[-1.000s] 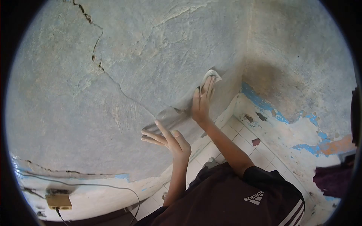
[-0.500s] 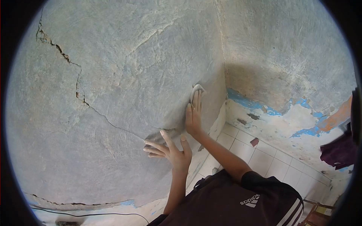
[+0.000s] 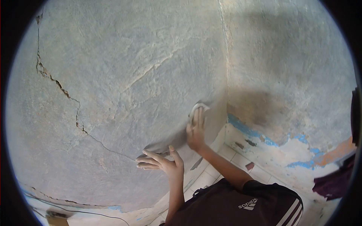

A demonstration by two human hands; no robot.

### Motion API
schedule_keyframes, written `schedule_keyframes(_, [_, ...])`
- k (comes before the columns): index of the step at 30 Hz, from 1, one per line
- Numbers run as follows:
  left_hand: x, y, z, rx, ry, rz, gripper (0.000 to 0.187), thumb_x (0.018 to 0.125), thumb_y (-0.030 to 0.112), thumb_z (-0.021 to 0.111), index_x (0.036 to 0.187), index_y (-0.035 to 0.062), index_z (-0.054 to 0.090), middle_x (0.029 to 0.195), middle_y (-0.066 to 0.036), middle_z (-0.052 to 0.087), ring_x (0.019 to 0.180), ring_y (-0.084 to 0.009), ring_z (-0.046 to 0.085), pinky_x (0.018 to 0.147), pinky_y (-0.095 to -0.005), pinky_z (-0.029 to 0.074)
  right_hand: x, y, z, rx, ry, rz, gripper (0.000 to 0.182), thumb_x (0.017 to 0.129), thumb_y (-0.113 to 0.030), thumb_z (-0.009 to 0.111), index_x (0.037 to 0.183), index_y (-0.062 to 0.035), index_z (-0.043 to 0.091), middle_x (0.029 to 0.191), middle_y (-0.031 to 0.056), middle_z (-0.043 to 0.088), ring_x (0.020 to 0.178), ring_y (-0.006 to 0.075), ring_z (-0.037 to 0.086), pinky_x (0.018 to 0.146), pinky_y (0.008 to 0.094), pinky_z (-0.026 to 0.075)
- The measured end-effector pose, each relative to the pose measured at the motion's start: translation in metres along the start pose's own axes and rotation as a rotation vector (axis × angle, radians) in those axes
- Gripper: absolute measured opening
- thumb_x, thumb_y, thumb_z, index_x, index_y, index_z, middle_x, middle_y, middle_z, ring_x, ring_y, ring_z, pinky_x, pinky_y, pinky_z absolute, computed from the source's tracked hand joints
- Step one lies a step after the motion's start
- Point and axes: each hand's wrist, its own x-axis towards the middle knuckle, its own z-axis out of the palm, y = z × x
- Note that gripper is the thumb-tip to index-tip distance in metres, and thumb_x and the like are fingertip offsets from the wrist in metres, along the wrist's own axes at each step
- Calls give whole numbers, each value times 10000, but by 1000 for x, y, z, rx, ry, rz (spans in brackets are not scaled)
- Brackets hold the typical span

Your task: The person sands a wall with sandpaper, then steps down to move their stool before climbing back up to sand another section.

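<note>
My right hand point(image 3: 196, 134) lies against the grey plastered wall point(image 3: 109, 101) near the room corner. Its fingers press a pale, folded pad point(image 3: 195, 109) flat to the surface; the pad's material cannot be made out. Lower and to the left, my left hand point(image 3: 162, 164) is spread with its fingertips on the wall, thumb pointing up and nothing held. Those fingertips rest by the lower end of a long crack point(image 3: 68, 94) that runs down from the upper left.
The adjoining wall point(image 3: 290, 64) on the right has peeling blue paint point(image 3: 245, 126) low down. White floor tiles point(image 3: 213, 171) and a small reddish piece point(image 3: 249, 166) lie below. Dark purple cloth point(image 3: 335, 182) hangs at right; a black cable point(image 3: 86, 213) runs lower left.
The view has tilted upward, so wall and hands sit lower in the picture. My right hand with the pad has slid slightly up the wall; my left hand stays by the crack's end.
</note>
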Motion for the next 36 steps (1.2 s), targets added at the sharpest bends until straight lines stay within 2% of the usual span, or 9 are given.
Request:
schedule_keyframes(2, [8,22,5,-18,73,-28,939,978,423,558,1582,-37,6,1550,-412,-221,1390,-619,-279,1027,-779,-146,39,12,-24,110,127,24,698,1018,-282,379,1546,109,143,1607,335,152,1509,483,103,1174,638,40])
schedule_keyframes(5, [15,45,14,-49,116,-128,921,996,393,538,1571,-60,-21,1562,-402,-204,1429,-585,-234,1095,-722,-116,52,33,-33,98,82,-33,699,1016,-275,378,1545,113,139,1602,344,148,1507,482,106,1187,610,52])
schedule_keyframes(10, [5,66,40,-92,92,-130,832,1041,324,464,1553,-97,-38,1583,-386,-162,1471,-537,-178,1167,-630,-60,2,61,-27,-42,-167,-141,730,1021,-311,408,1527,144,143,1567,403,149,1480,544,110,1168,653,64])
schedule_keyframes(13, [1,91,49,-63,64,-167,807,1050,318,447,1556,-92,-30,1593,-373,-148,1483,-524,-153,1174,-624,-44,24,68,-42,-83,-229,-190,754,1019,-343,422,1521,151,152,1558,417,149,1467,569,113,1160,670,68])
schedule_keyframes(18, [1,112,48,-100,27,-234,785,1055,325,445,1567,-73,4,1611,-352,-114,1497,-505,-119,1181,-614,-31,136,48,-79,73,17,-351,729,1022,-354,415,1518,140,213,1559,406,179,1464,566,140,1161,674,74])
schedule_keyframes(23, [-3,131,59,-159,-34,-265,777,1056,326,459,1578,-46,20,1616,-344,-103,1498,-508,-109,1185,-615,16,109,79,-84,52,-97,-428,724,1021,-354,428,1537,105,209,1566,395,178,1472,547,148,1163,671,84])
schedule_keyframes(28, [-7,149,89,-214,-47,-246,785,1052,320,470,1583,-28,9,1604,-364,-113,1480,-546,-120,1176,-634,32,64,105,-85,-78,-266,-266,710,992,-300,520,1530,87,264,1560,399,187,1468,551,158,1165,664,96])
schedule_keyframes(32, [-6,154,100,-133,15,-188,775,1040,300,498,1587,-22,53,1600,-374,-105,1470,-568,-123,1167,-649,36,187,44,-128,116,-71,-481,679,994,-328,518,1536,29,316,1577,357,217,1472,541,173,1160,673,110])
schedule_keyframes(36, [0,149,103,21,-28,-157,748,1029,282,520,1587,-15,119,1601,-378,-82,1472,-573,-100,1166,-647,56,208,29,-134,85,-115,-621,662,989,-345,518,1535,-8,354,1572,313,286,1454,527,249,1153,668,166])
